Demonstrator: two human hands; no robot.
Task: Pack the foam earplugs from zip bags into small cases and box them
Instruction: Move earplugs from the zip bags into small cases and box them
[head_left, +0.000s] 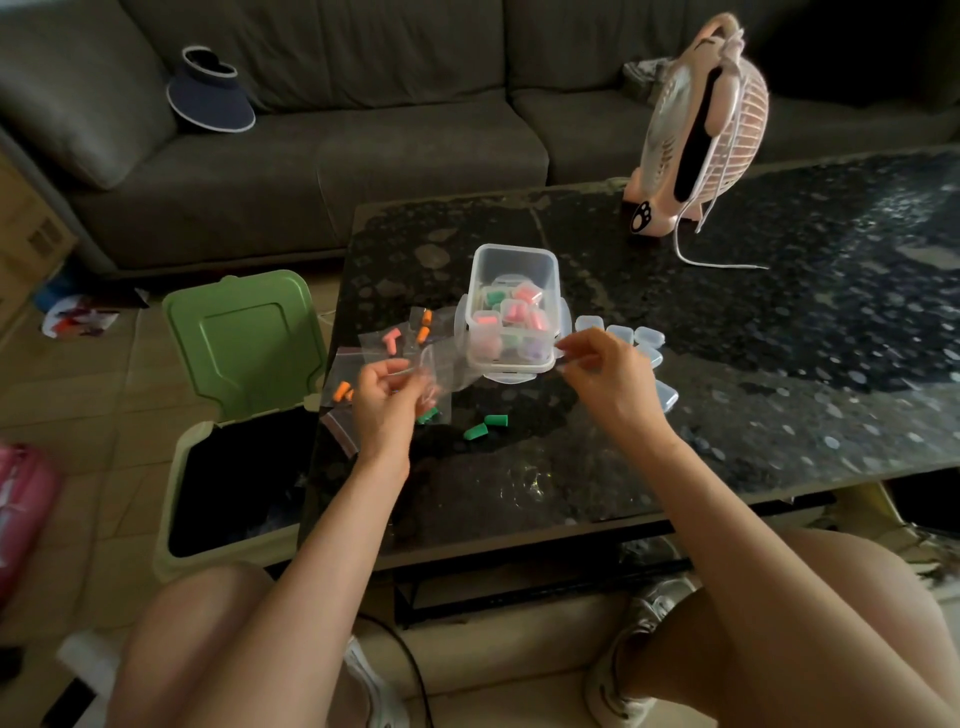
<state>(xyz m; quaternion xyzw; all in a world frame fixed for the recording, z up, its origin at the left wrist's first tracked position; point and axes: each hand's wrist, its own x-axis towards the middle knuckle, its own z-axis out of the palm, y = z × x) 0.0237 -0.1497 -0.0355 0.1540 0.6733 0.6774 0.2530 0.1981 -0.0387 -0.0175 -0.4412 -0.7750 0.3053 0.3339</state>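
Earplugs (475, 430) closest to my fingers are two green foam cones lying loose on the tabletop (727, 389) between my hands, with a third green one just beside the left hand (387, 400). That hand's fingers are curled round a clear zip bag (441, 366) and pinch it just above the tabletop. The bag is blurred and I cannot see what is in it. My right hand (608, 376) hovers at the front right corner of the clear box (514, 270), thumb and forefinger tips drawn near each other. Whether they pinch anything I cannot tell.

Beyond the left hand, more flat bags (374, 345) lie on the tabletop with orange and pink earplugs inside. In the box, filled small cases (514, 312) are piled, showing pink, green and purple foam through their walls. Clip flaps show round the box's base. Several empty cases (649, 338) lie just right of the box, partly behind my right hand.

Left of the tabletop stands a bin (244, 338) with its green lid raised. A pink desk fan (696, 130) stands near the far edge. A grey sofa (415, 145) behind carries a navy sun visor (210, 96).
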